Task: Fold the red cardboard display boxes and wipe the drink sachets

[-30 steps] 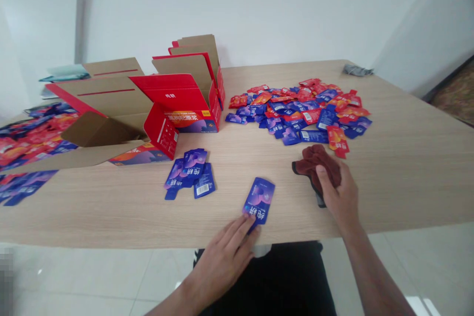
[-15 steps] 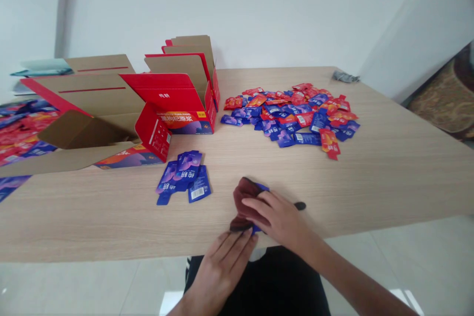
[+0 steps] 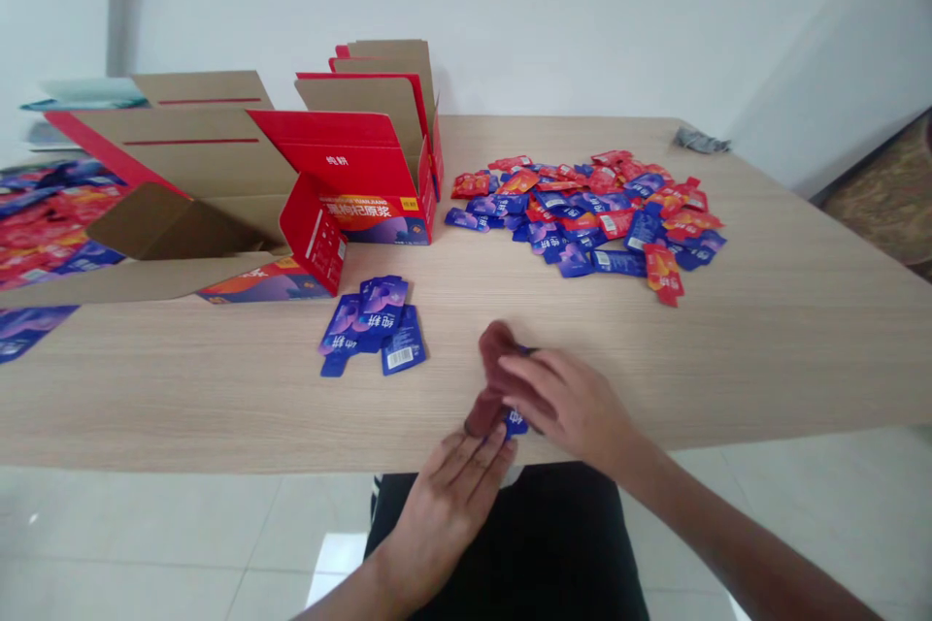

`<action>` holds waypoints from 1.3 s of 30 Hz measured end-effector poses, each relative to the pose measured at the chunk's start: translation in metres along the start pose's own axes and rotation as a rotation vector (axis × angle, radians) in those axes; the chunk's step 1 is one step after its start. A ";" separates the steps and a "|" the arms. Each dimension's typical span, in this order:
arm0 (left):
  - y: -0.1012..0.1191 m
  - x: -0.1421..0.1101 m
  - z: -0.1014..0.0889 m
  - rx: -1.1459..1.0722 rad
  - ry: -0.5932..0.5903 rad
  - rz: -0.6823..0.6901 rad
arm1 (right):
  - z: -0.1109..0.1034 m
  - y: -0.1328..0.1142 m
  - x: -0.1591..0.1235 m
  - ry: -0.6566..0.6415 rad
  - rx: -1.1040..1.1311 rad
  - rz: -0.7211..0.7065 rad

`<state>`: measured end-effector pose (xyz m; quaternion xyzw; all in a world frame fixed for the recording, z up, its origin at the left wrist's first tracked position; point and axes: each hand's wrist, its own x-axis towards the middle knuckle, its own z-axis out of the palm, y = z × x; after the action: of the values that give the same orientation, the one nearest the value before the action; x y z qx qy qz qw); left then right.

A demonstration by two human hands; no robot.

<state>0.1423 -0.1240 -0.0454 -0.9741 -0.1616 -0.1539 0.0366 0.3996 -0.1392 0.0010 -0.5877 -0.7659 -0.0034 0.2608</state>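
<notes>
At the table's near edge, a blue pouch (image 3: 515, 422) with white lettering lies mostly covered by a brownish-red cloth (image 3: 498, 346). My right hand (image 3: 582, 405) presses the cloth onto the pouch, fingers bent over the bunched fabric. My left hand (image 3: 452, 497) lies with fingers stretched out, fingertips on the pouch's near end and the cloth's lower edge. Left of the hands, several blue pouches (image 3: 382, 307) overlap on the table, one showing a barcode. Much of the pouch under the cloth is hidden.
Open red cartons (image 3: 349, 136) with raised flaps stand on the left of the table (image 3: 764, 340). Behind the hands spreads a heap of red and blue pouches (image 3: 582, 209). More pouches (image 3: 58, 223) lie far left. A grey crumpled item (image 3: 701, 141) sits at the back right.
The view has tilted down a little. My right hand and the cloth have shifted slightly over the pouch, whose white lettering now shows. My left hand stays at its near end.
</notes>
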 end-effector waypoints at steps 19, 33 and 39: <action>0.000 0.001 -0.002 -0.022 0.016 -0.009 | -0.005 0.004 0.011 0.041 -0.039 0.056; 0.000 0.000 0.005 -0.026 0.064 -0.010 | 0.007 0.066 0.045 -0.028 -0.296 0.067; 0.001 0.001 0.004 -0.049 0.071 -0.014 | -0.008 0.016 0.017 0.087 -0.085 0.067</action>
<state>0.1442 -0.1239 -0.0491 -0.9675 -0.1629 -0.1927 0.0173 0.4147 -0.1218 0.0098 -0.6229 -0.7329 -0.0528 0.2684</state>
